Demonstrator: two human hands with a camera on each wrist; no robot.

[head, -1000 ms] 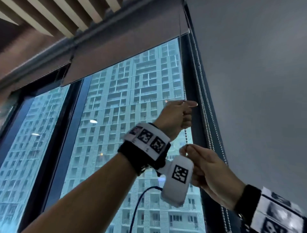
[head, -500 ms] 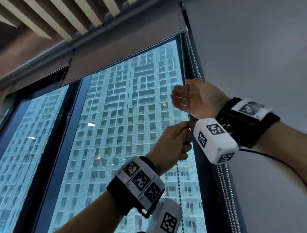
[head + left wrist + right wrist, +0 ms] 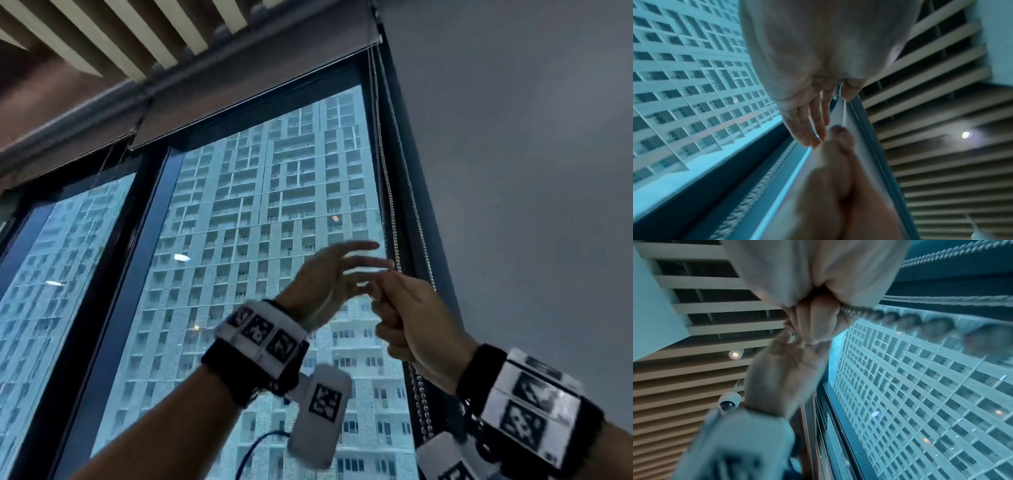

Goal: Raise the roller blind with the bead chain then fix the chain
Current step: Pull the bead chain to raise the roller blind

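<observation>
Overhead, the bead chain point(image 3: 394, 236) is gripped in the curled right hand point(image 3: 407, 318), the left hand point(image 3: 329, 277) is held spread just beside it, and the roller blind point(image 3: 246, 99) is rolled near the window top.

Dim bluish window light, motion blur

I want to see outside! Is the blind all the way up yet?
Nearly! The roller blind is rolled almost to the top. The right hand grips the bead chain, and the left hand is open beside it. Fixing the chain isn't done yet.
</observation>
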